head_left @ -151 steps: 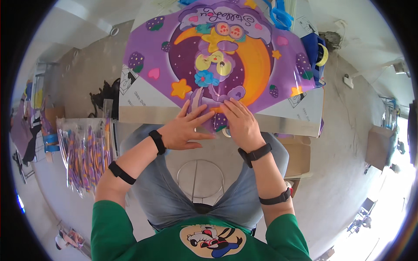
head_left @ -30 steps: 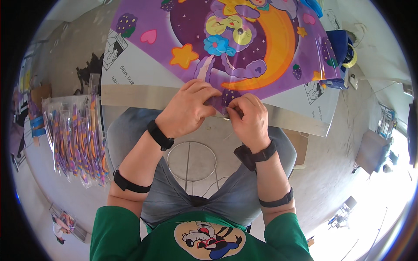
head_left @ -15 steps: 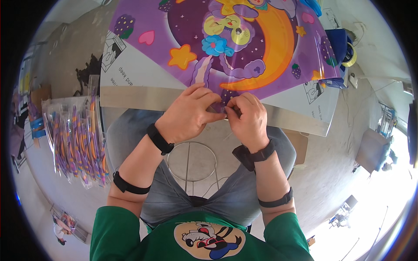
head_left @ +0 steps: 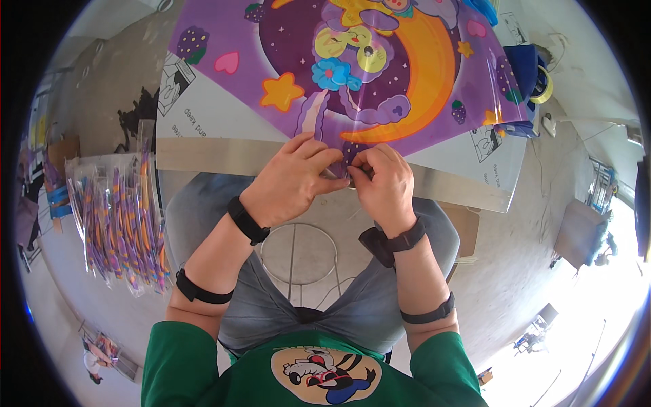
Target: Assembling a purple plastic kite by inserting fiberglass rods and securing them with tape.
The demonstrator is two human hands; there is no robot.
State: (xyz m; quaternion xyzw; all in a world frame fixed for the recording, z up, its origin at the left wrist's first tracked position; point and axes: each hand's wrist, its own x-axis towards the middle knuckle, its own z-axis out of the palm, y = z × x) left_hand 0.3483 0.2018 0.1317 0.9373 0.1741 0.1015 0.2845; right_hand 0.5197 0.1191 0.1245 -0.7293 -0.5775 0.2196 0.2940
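Observation:
A glossy purple printed sheet (head_left: 234,91) with an orange moon, stars and a cartoon figure lies on the table, one corner pointing toward me. At that corner, by the table's near edge, my left hand (head_left: 288,180) is closed, its thumb and forefinger pinching the sheet. Close beside it on the right, my right hand (head_left: 386,186) pinches the same corner with bent fingers. The two hands' fingertips almost meet, and they cover most of the tip, so how it is folded or bent cannot be seen.
The white printed tabletop (head_left: 203,112) has a silver strip (head_left: 203,154) along its near edge. Clear-wrapped purple and orange pieces (head_left: 119,224) hang at the left. A blue tape dispenser (head_left: 522,74) with a yellow roll (head_left: 540,85) is at the right. Another person (head_left: 93,361) is far lower left.

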